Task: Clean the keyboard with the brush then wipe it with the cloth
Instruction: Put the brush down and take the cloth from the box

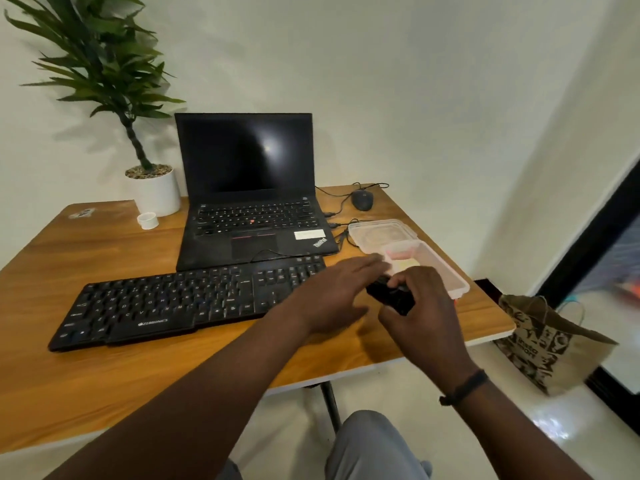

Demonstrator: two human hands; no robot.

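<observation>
A black external keyboard [180, 303] lies across the wooden table [104, 375], in front of an open laptop. My right hand [422, 317] is to the right of the keyboard, closed around a small black object [391, 299], probably the brush. My left hand [339, 289] hovers flat with fingers spread over the keyboard's right end, its fingertips touching that object. A clear plastic container [446, 271] just beyond my hands holds something pale and pink. I cannot tell whether that is the cloth.
The black laptop [252, 216] stands open behind the keyboard. A container lid [377, 233], a wired mouse [362, 199] and cables lie at the back right. A potted plant [156, 192] and small white cup [148, 220] stand back left. A paper bag [547, 344] sits on the floor to the right.
</observation>
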